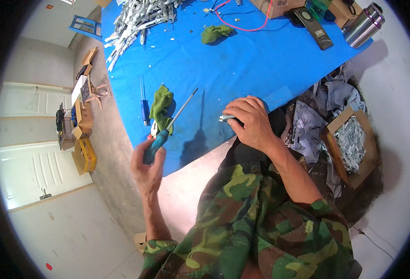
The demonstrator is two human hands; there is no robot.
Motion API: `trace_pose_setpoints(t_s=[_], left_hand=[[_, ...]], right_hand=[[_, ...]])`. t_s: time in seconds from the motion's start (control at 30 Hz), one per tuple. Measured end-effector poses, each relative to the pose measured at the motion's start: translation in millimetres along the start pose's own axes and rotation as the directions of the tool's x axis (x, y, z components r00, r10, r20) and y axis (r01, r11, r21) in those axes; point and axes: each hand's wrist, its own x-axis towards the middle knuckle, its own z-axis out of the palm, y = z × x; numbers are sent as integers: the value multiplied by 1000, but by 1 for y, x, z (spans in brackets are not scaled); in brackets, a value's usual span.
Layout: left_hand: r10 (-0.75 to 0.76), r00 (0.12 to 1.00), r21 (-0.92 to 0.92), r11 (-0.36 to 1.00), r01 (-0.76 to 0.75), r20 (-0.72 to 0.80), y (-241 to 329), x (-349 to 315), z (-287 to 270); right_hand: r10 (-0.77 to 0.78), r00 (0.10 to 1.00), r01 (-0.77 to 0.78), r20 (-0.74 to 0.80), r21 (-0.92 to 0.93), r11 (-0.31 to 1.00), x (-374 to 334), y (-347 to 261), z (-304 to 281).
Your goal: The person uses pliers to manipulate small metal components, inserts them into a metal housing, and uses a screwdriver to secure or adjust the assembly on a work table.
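Here, left hand (147, 163) around teal-handled screwdriver (163, 136), right hand (252, 123) around small grey piece (225, 118), near blue worktop (242, 60) edge.

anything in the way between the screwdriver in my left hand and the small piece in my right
Nothing visible stands between the screwdriver in your left hand and the small silvery piece in your right hand; the green cloth lies left of the shaft, outside that gap.

The left hand (147, 163) curls in a grip at the near-left corner of the table (186, 69), wrist (150, 189) nearly straight. The right hand (251, 122), back upward, pinches at the near edge, fingertips apparently tucked under.
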Motion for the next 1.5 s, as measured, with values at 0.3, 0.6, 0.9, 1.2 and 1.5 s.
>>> trace_pose_setpoints(t_s=[0.3,0.6,0.9,1.2,1.5], left_hand=[[77,986,-413,901,-132,-147,74,10,-36],[168,961,-415,875,-248,-220,99,7,4],[88,974,-459,871,-177,-209,96,9,11],[71,969,-476,861,-180,-238,102,10,18],[47,976,-479,865,-146,-212,104,9,20]], right_hand=[[15,1000,-14,-9,32,999,2,-1,-2],[28,1000,-28,3,35,999,2,0,-2],[33,999,-32,-9,47,998,2,0,-1],[32,999,-32,-6,57,998,1,2,-1],[30,1000,-30,-2,62,998,1,0,-2]])
